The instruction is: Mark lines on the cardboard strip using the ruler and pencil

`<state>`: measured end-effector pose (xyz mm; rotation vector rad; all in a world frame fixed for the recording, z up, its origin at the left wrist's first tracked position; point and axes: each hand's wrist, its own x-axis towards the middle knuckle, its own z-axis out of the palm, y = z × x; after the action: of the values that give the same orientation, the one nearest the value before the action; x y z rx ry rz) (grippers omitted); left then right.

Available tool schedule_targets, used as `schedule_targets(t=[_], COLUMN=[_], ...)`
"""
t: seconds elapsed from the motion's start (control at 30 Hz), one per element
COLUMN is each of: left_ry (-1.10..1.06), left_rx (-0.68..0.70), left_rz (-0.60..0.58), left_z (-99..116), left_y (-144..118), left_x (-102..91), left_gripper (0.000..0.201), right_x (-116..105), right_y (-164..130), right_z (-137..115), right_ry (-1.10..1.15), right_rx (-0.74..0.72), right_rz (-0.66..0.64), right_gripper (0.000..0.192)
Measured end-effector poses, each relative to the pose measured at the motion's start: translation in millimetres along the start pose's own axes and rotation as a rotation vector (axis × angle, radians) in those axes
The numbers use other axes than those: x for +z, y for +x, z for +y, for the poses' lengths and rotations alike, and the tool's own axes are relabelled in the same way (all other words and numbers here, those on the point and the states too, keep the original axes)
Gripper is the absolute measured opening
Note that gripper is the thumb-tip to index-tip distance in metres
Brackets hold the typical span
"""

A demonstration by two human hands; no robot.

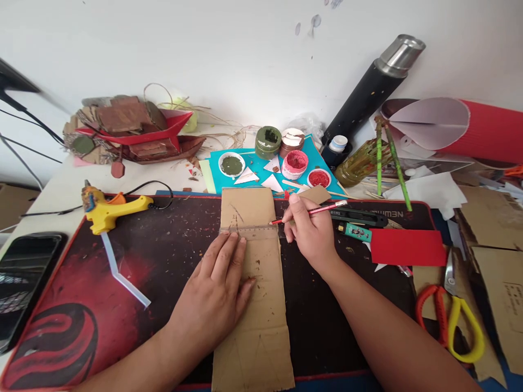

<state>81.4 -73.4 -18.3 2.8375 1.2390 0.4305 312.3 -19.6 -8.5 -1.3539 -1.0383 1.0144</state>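
A long strip of brown cardboard (pixel 253 321) lies on the dark red and black desk mat (pixel 122 261). My left hand (pixel 216 288) presses flat on the cardboard, its fingertips holding down a clear ruler (pixel 250 232) laid across the strip. My right hand (pixel 311 231) grips a red pencil (pixel 322 208), whose tip touches the cardboard at the ruler's right end. Faint pencil lines show on the cardboard above the ruler and near its lower end.
A yellow glue gun (pixel 110 209) and a glue stick (pixel 122 275) lie left, a phone (pixel 24 277) far left. Paint pots (pixel 294 163) stand on blue paper behind. A red card (pixel 406 247), utility knife (pixel 359 218), scissors (pixel 453 316) and cardboard pieces (pixel 490 218) crowd the right.
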Motion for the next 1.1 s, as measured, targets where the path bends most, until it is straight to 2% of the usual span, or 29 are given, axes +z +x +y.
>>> schedule_targets(t=[0.6, 1.1], left_ry=[0.004, 0.004], left_rx=[0.009, 0.002], left_rz=[0.000, 0.000], left_z=[-0.3, -0.1], left_y=[0.5, 1.0], left_x=[0.0, -0.5], left_gripper=[0.072, 0.076], right_x=[-1.3, -1.7], right_y=[0.7, 1.1], right_z=[-0.8, 1.3], right_ry=[-0.033, 0.044], right_rx=[0.018, 0.019], right_rz=[-0.019, -0.012], right_gripper=[0.066, 0.064])
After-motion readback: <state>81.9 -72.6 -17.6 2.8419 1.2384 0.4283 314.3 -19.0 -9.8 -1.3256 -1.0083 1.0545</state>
